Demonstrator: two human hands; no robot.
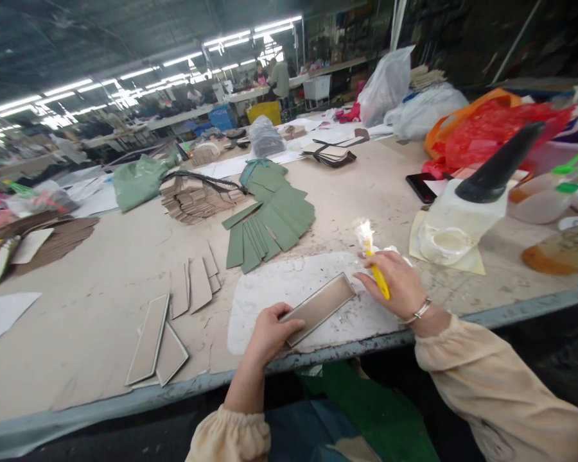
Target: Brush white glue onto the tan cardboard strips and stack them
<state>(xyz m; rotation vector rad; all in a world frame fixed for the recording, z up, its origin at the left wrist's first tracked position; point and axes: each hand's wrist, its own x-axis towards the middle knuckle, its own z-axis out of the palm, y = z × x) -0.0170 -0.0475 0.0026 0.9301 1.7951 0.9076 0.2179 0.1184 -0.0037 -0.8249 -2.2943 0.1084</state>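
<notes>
My left hand point(275, 328) grips the near end of a beige rectangular panel point(322, 308) with a pale, glue-like line round its edge. The panel lies slanted on a white, smeared sheet point(255, 301) at the table's front edge. In my right hand point(399, 282) is a yellow-handled brush point(379, 280), its white-coated bristles pointing up and away from me. The brush is beside the panel's far end, apart from it. To the left, two similar edged panels point(149, 340) overlap, and several plain beige strips point(200, 282) lie behind them.
Green pieces point(279, 221) fan out beyond the sheet, beside a bundle of beige pieces point(192, 197). On the right stand a white bottle with a black nozzle point(462, 218), squeeze bottles point(539, 196) and a black phone point(420, 187). Plastic bags point(501, 128) crowd the back right.
</notes>
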